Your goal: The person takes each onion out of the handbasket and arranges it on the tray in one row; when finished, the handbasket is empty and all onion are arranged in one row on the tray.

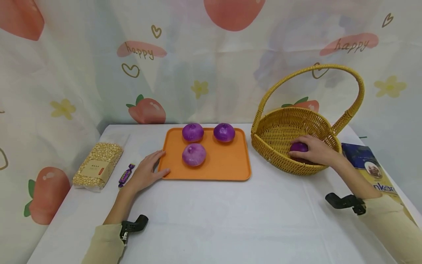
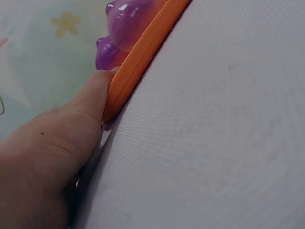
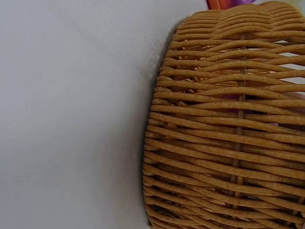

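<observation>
My right hand reaches into the yellow wicker basket and grips a glossy purple onion near the basket floor. In the right wrist view the woven basket wall hides most of that hand. At the left edge of the orange tray my left hand rests with extended fingers on the rim. Its thumb lies over the tray corner in the left wrist view. Three purple onions sit on the tray: one back left, one back right, one paler in front.
Left of the tray lie a wrapped purple candy and a clear bag of yellow grains. A blue and yellow packet lies right of the basket. The basket's tall handle arches up before a printed curtain.
</observation>
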Available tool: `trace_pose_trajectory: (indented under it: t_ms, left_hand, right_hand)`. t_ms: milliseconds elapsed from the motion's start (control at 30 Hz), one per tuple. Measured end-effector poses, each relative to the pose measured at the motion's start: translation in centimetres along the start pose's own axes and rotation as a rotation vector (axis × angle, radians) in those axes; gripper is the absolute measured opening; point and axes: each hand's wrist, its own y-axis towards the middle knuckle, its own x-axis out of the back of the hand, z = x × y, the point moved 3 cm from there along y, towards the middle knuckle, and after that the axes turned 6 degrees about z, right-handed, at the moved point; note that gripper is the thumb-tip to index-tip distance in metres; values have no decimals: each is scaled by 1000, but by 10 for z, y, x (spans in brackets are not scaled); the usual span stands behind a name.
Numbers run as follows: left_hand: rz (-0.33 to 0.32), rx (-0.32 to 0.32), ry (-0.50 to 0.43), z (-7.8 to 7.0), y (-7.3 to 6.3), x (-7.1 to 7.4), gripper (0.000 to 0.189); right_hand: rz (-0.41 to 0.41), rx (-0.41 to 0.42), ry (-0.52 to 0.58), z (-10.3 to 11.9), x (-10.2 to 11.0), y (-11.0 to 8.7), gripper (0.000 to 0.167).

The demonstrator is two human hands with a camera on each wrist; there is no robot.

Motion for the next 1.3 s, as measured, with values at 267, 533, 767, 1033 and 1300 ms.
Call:
trace_pose_trajectory:
  t_ms: [267,533,767,1033,1300]
  left_hand:
    - [-4,-4,12,1,0,0,77]
    - [-8,1,6,0,0,1,77]
    - [3,5,-1,-2,-1,2,77]
    - [2,10,-2,-1,-1,2,77]
    - [14,29,-9,0,-1,0,78]
  right_hand:
    - [-7,9,-5,-1,-1,3,52]
    - [33,24,51,-5,-2,6,47]
    - [20,48,66,-3,-2,5,44]
    - [14,31,76,-4,-4,6,41]
    - [-3,45,80,-3,-4,5,43]
